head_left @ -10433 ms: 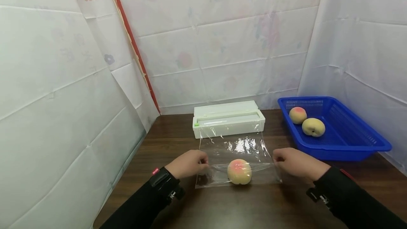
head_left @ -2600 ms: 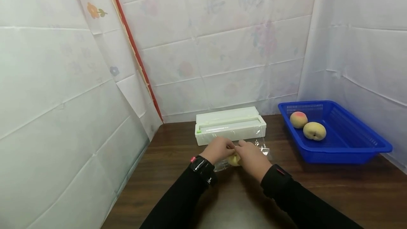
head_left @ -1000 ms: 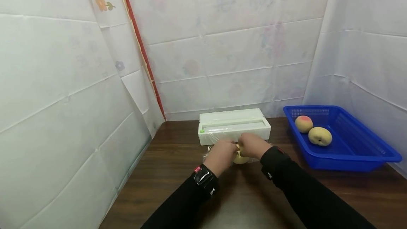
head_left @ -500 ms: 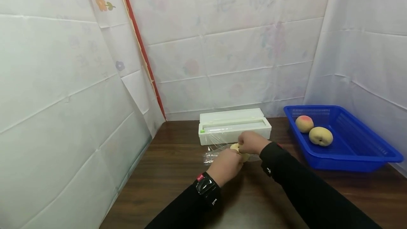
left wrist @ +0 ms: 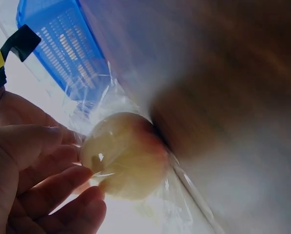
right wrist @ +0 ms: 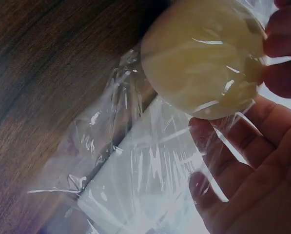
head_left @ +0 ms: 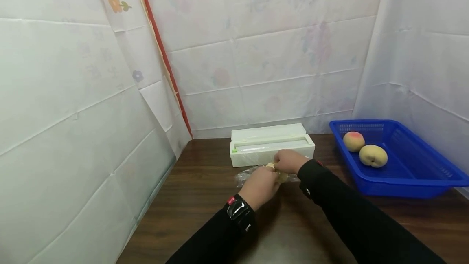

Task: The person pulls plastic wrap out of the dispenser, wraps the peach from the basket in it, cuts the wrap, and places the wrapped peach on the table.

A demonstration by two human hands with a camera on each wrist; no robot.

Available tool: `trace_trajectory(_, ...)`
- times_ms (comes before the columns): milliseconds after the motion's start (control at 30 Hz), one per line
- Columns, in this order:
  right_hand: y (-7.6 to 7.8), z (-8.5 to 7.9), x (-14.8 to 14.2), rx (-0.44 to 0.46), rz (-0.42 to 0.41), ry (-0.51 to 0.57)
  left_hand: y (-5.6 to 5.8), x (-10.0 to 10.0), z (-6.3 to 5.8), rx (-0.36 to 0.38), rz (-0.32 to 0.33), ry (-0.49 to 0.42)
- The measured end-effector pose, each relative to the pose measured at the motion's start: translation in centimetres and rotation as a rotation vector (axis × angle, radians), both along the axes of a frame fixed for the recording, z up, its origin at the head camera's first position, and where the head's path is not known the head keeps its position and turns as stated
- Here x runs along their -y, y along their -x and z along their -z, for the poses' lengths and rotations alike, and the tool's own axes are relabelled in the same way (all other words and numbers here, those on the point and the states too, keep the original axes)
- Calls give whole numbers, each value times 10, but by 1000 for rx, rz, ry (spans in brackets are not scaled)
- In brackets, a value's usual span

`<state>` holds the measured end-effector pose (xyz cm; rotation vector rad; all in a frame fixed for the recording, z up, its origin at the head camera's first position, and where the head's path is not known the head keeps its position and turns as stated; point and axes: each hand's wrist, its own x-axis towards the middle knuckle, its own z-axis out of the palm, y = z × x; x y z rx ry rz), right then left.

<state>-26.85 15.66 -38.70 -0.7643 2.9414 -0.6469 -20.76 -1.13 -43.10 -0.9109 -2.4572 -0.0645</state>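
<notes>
Red blush on film-covered peach [left wrist: 123, 158]: left wrist view only.

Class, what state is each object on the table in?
Handled peach: at least partly covered
Clear film: crumpled, loose on both sides of this peach
White box: lid open
Blue basket: upright, holding two peaches
Pinkish peach: in basket, unwrapped
Yellow peach: in basket, unwrapped

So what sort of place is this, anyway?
Probably a makeshift booth indoors rather than an ordinary kitchen: creased white sheeting lines the left, back and right sides, a red strip runs up near one corner, and a dark table stands inside.
</notes>
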Motion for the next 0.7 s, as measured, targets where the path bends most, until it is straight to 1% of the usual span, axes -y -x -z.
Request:
trace_trajectory(67, 3, 0, 0, -20, 21, -37, 4, -1, -1, -15, 9, 7)
trace_trajectory(133, 6, 0, -1, -41, 43, -81, 9, -2, -4, -8, 9, 2)
trace_trajectory(233, 12, 3, -2, -75, 82, -139, 14, -4, -9, 38, -6, -18)
trace_trajectory(333, 16, 7, -5, -77, 121, -104, 20, -5, -14, 86, -25, -34)
trace_trajectory(433, 18, 11, -9, -76, 163, -36, 26, -6, -17, 95, -36, -29)
trace_trajectory(500, 18, 14, -11, -91, 179, -6, 30, -6, -18, 95, -37, -39)
trace_trajectory(567, 18, 18, -12, -112, 182, 5, 34, -7, -19, 95, -45, -41)
trace_trajectory(700, 15, 23, -11, -164, 177, 14, 42, -8, -18, 118, -51, -48)
